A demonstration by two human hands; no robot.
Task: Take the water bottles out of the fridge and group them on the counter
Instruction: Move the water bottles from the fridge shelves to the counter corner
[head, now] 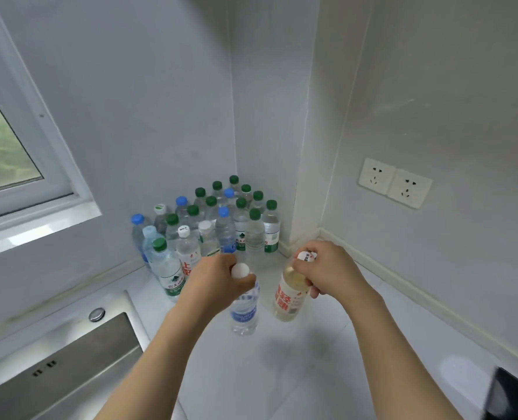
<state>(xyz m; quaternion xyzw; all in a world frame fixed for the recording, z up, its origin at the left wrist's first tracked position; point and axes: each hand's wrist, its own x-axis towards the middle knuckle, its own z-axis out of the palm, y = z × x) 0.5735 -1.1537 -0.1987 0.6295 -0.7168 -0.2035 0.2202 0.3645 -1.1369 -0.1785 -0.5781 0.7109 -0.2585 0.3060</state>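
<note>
Counter (297,374) corner already packed: bottle cluster (209,225) upright against the walls. My left hand (221,277) clamps the clear bottle (245,310), right hand (327,268) the yellowish bottle (291,295), both just before the cluster. Lower upright, touching the cluster's front, then release.

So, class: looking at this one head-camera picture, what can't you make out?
- Head view: the fridge is out of frame.
- Rear bottles in the cluster: front bottles hide them, so no exact count.
- Blue-label bottle: left hand covers its neck.
- Dark object: cut off by the corner.
</note>
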